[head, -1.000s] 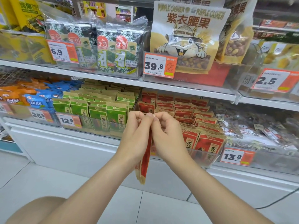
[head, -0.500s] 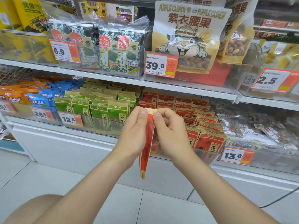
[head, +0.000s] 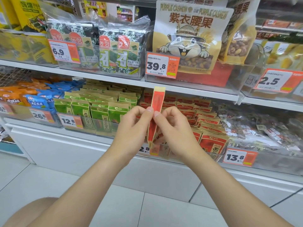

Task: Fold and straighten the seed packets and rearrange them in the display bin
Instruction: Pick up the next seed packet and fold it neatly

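Observation:
A red and tan seed packet (head: 157,102) stands upright and edge-on in front of the lower shelf. My left hand (head: 133,128) and my right hand (head: 174,130) pinch it between them at its middle, thumbs and fingertips meeting on both faces. Its tan top strip rises above my fingers and its lower end hangs between my palms. Behind it, the clear display bin (head: 218,157) holds several rows of matching red seed packets (head: 211,141), most upright, some leaning.
A bin of green seed packets (head: 98,110) sits left of the red ones, with blue and orange snack bags (head: 36,102) further left. Clear-bagged snacks (head: 262,128) lie to the right. Cashew bags (head: 190,38) and seaweed packs fill the upper shelf. Price tags line the bin fronts.
The packet has risen: its top was level with my fingertips, and now it sticks well above them. My hands have slid down to its middle and moved slightly right.

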### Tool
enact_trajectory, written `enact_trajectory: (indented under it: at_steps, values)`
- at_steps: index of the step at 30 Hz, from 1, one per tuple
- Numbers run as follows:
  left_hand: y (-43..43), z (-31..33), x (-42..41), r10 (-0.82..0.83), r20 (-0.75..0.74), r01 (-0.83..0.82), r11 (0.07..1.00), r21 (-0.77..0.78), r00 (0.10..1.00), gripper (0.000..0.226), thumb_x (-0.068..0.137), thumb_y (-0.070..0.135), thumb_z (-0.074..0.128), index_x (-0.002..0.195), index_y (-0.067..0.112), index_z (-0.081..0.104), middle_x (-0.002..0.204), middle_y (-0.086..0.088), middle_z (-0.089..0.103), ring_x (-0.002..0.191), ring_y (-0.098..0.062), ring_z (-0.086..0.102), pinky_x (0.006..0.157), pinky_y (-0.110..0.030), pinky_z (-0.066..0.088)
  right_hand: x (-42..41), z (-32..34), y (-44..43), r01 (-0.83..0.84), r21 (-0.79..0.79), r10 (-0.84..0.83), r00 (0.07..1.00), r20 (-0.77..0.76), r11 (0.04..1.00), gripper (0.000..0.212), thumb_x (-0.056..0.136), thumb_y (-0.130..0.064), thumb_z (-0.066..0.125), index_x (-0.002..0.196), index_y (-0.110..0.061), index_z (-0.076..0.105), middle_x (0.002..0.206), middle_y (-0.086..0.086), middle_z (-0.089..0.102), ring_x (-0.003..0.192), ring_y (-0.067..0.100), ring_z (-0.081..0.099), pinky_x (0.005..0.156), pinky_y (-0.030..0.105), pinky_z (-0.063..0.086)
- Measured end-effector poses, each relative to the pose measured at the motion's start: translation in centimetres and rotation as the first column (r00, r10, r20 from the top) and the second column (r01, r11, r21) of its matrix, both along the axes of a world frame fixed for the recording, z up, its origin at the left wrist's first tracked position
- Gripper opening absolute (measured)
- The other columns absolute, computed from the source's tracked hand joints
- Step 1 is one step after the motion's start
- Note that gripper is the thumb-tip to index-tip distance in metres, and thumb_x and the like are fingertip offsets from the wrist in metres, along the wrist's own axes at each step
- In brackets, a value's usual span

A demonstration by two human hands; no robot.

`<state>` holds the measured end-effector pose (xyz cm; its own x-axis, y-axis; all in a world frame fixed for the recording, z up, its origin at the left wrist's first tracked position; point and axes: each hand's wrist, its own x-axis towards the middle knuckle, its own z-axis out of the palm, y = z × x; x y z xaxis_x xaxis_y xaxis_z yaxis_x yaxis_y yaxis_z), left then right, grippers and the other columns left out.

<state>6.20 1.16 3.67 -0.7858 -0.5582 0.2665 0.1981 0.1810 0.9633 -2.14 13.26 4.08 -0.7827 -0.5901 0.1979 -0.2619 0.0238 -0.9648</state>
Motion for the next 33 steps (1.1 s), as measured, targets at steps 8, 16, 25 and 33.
enact_trajectory:
  at_steps: [8,16,25,33]
  values:
    - [0.2,-0.8,0.7,0.124,-0.032,-0.123,0.854,-0.505,0.992,0.033,0.113,0.027,0.050,0.081,0.018,0.057,0.067,0.008,0.058,0.065,-0.010,0.053,0.058,-0.017,0.036,-1.0,0.4,0.7,-0.062,-0.071,0.072,0.986,0.150,0.996,0.045,0.103,-0.031,0.071,0.097,0.013,0.060,0.103,0.029,0.075,0.091,0.039,0.079,0.081,0.054,0.067]
    - [-0.4,-0.8,0.6,-0.025,0.015,0.029,0.934,-0.355,1.000,0.031,0.114,0.030,0.050,0.087,0.029,0.064,0.080,0.012,0.065,0.075,-0.008,0.057,0.068,-0.026,0.046,-1.9,0.9,1.9,-0.198,-0.066,0.206,0.969,0.140,0.978,0.031,0.106,-0.020,0.067,0.104,0.011,0.062,0.109,0.023,0.078,0.101,0.037,0.079,0.085,0.051,0.067]
    - [-0.1,-0.4,0.7,-0.059,0.007,0.059,0.969,-0.242,0.998,0.029,0.113,0.032,0.052,0.088,0.023,0.064,0.081,0.008,0.067,0.077,-0.017,0.060,0.075,-0.042,0.051,-1.7,1.0,2.2,-0.171,-0.082,0.181,0.973,0.142,0.982,0.034,0.104,-0.022,0.069,0.110,0.011,0.063,0.110,0.023,0.078,0.097,0.035,0.080,0.080,0.048,0.068]
    - [0.7,0.1,0.7,-0.099,0.005,0.099,0.988,-0.117,0.995,0.029,0.110,0.043,0.056,0.133,0.027,0.064,0.110,0.005,0.081,0.106,-0.015,0.077,0.095,-0.052,0.062,-1.0,0.6,1.9,0.123,0.164,-0.061,0.938,-0.340,0.979,0.090,0.065,-0.047,0.100,0.132,-0.040,0.040,0.103,-0.021,0.066,0.075,0.000,0.068,0.069,0.018,0.051]
